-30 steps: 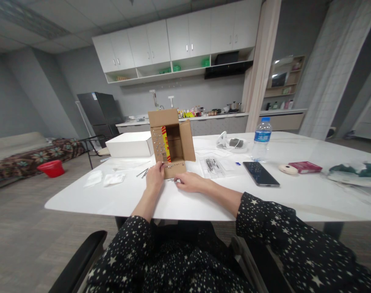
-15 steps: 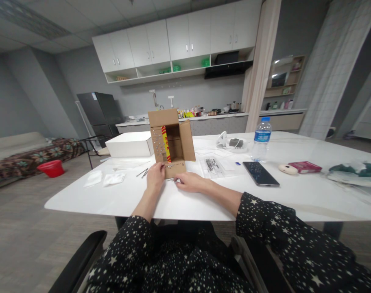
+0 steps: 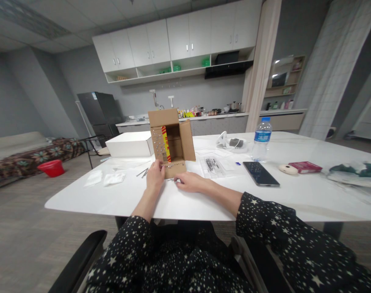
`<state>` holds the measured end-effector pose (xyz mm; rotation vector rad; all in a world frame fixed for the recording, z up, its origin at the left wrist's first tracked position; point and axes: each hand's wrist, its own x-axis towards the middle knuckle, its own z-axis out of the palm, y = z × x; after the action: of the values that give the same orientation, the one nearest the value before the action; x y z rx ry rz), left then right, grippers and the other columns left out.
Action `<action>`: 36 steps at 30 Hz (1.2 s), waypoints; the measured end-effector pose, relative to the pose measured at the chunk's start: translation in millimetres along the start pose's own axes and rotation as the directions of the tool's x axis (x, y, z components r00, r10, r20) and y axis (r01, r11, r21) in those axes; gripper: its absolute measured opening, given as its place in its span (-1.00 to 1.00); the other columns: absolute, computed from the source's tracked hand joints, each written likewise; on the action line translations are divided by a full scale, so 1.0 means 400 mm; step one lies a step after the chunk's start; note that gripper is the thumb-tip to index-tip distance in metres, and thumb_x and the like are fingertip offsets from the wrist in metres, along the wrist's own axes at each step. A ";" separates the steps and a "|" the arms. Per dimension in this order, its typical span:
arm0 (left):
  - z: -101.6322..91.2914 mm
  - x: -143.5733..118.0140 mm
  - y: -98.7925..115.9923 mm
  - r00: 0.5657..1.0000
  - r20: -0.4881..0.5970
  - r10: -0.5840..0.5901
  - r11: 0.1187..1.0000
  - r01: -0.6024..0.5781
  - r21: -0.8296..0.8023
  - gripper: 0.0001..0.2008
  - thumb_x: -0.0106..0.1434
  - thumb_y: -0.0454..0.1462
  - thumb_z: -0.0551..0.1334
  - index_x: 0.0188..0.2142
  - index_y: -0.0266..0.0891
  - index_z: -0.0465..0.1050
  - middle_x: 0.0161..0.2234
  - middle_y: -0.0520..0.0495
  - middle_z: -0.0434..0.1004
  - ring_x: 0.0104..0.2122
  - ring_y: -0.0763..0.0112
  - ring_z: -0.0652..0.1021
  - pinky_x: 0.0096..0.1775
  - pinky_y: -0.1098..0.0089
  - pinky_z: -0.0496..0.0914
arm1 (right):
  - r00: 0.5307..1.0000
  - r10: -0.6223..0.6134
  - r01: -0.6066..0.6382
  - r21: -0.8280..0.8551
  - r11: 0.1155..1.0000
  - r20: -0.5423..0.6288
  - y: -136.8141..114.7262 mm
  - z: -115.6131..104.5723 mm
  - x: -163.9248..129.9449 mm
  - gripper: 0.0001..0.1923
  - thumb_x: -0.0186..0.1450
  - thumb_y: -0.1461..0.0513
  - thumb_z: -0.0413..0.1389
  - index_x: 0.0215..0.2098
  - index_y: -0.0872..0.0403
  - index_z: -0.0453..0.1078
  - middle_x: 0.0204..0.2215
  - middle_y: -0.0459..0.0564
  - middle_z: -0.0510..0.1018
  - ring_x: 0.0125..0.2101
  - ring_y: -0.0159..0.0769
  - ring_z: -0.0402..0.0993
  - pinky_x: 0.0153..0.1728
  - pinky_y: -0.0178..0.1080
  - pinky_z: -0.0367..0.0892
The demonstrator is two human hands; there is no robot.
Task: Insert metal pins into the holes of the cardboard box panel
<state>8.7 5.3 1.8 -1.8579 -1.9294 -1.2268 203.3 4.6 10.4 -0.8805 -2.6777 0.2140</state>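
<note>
Left of my left hand (image 3: pixel 155 177) lie two white cloths (image 3: pixel 104 178) on the table (image 3: pixel 295 195), and just beyond its fingertips a few thin metal pins (image 3: pixel 143 172). Behind those sits a flat white box (image 3: pixel 129 145). Right of my right hand (image 3: pixel 188 182) there is a clear bag (image 3: pixel 214 166) with dark small parts in it, then a phone (image 3: pixel 260 173) lying face up, a bottle (image 3: pixel 261 139) standing further back, and well off to the right a red packet (image 3: pixel 305 167) beside a small round cream thing (image 3: pixel 288 169). Nothing stands between my hands and the carton (image 3: pixel 171 142); it is directly ahead of them, touching the left one.

My left fingertips are hidden against the carton's front, so I cannot tell whether they pinch anything there. Under my right fingers a little metal shows on the table, too small to name. The bag's contents are blurred.

The carton is brown cardboard, upright, open toward me with its flaps spread: one up, one angled out to the right, one folded down at the front. The left flap and the low front flap carry rows of small silvery dots. A red and yellow strip runs down inside, near the left wall.

My left grip rests loosely curled at the lower left corner of the carton, thumb and fingers against the front flap. My right grip lies flat and relaxed on the table just right of that flap, closed on nothing that I can see.
</note>
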 end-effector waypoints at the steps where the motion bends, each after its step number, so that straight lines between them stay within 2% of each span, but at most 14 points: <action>1: -0.001 0.000 0.001 1.000 0.001 -0.002 1.000 0.002 0.006 -0.82 0.29 -0.27 0.09 -0.14 -0.21 0.38 -0.24 -0.13 0.54 -0.25 0.27 0.53 -0.18 0.33 0.36 | 1.000 0.000 0.000 0.000 1.000 -0.002 0.000 0.000 0.000 -0.67 0.31 0.23 -0.01 -0.01 0.07 0.44 -0.24 0.07 0.61 -0.24 -0.17 0.51 -0.28 -0.26 0.27; 7: -0.015 -0.008 0.020 0.998 0.061 -0.011 0.999 0.008 0.049 -0.86 0.30 -0.22 0.10 -0.24 -0.17 0.39 -0.29 -0.08 0.55 -0.30 0.30 0.53 -0.25 0.36 0.33 | 1.000 -0.003 0.003 -0.002 1.000 0.001 -0.001 -0.001 0.000 -0.68 0.32 0.23 -0.01 -0.02 0.07 0.44 -0.24 0.08 0.61 -0.23 -0.15 0.52 -0.27 -0.25 0.27; 10: -0.018 -0.016 0.029 0.983 0.183 0.013 0.999 -0.021 0.037 -0.87 0.28 -0.21 0.12 -0.27 -0.16 0.41 -0.35 -0.04 0.57 -0.32 0.31 0.53 -0.30 0.38 0.31 | 1.000 -0.001 0.001 -0.007 1.000 0.002 -0.001 -0.002 0.000 -0.68 0.32 0.23 -0.01 -0.02 0.07 0.44 -0.21 0.09 0.61 -0.21 -0.13 0.52 -0.27 -0.24 0.28; 13: -0.014 -0.023 0.032 0.942 0.324 0.085 0.996 -0.092 0.004 -0.88 0.25 -0.23 0.13 -0.31 -0.17 0.42 -0.42 -0.01 0.56 -0.38 0.34 0.52 -0.33 0.39 0.30 | 1.000 -0.006 0.006 -0.009 1.000 0.005 -0.001 -0.002 0.000 -0.69 0.31 0.23 -0.01 -0.01 0.07 0.42 -0.17 0.11 0.60 -0.19 -0.12 0.52 -0.25 -0.23 0.28; 15: -0.010 -0.027 0.031 0.920 0.369 0.130 0.991 -0.133 -0.016 -0.87 0.23 -0.23 0.13 -0.33 -0.18 0.43 -0.46 0.00 0.54 -0.41 0.34 0.51 -0.35 0.39 0.29 | 1.000 -0.012 0.012 -0.007 1.000 0.001 0.000 -0.001 0.000 -0.69 0.31 0.23 -0.01 -0.02 0.07 0.41 -0.16 0.11 0.60 -0.18 -0.12 0.52 -0.23 -0.23 0.28; 22: -0.005 -0.029 0.021 0.915 0.360 0.180 0.984 -0.169 -0.062 -0.86 0.22 -0.24 0.13 -0.35 -0.19 0.45 -0.42 -0.03 0.55 -0.39 0.33 0.51 -0.33 0.38 0.31 | 1.000 -0.019 0.019 0.013 1.000 0.001 0.002 -0.001 0.001 -0.69 0.31 0.23 -0.01 -0.01 0.07 0.41 -0.19 0.09 0.61 -0.19 -0.12 0.53 -0.25 -0.23 0.29; 29: -0.014 -0.030 0.013 0.889 0.424 0.176 0.984 -0.169 -0.053 -0.82 0.23 -0.20 0.14 -0.38 -0.21 0.48 -0.39 -0.06 0.56 -0.36 0.32 0.52 -0.29 0.36 0.33 | 1.000 -0.024 0.024 0.018 1.000 -0.009 0.006 0.007 0.003 -0.67 0.31 0.25 0.00 0.02 0.05 0.42 -0.15 0.08 0.60 -0.17 -0.14 0.52 -0.23 -0.23 0.30; 33: -0.016 -0.031 0.010 0.895 0.409 0.177 0.984 -0.160 -0.075 -0.72 0.30 -0.16 0.06 -0.35 -0.21 0.49 -0.35 -0.09 0.58 -0.32 0.29 0.53 -0.24 0.34 0.35 | 1.000 -0.005 0.005 0.019 1.000 -0.008 0.005 0.006 0.002 -0.66 0.32 0.24 0.00 0.03 0.08 0.41 -0.16 0.10 0.60 -0.18 -0.14 0.52 -0.22 -0.22 0.30; 36: -0.015 -0.033 0.007 0.895 0.410 0.175 0.985 -0.156 -0.079 -0.75 0.28 -0.15 0.09 -0.32 -0.21 0.48 -0.35 -0.08 0.57 -0.33 0.30 0.53 -0.25 0.34 0.35 | 1.000 -0.013 0.013 0.014 1.000 -0.008 0.004 0.005 0.002 -0.65 0.32 0.23 0.00 0.04 0.07 0.41 -0.16 0.08 0.60 -0.18 -0.14 0.52 -0.23 -0.22 0.31</action>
<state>11.5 -8.8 -1.5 -2.4103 -1.8883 -0.8797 202.9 6.1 8.2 -0.8583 -2.6710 0.2254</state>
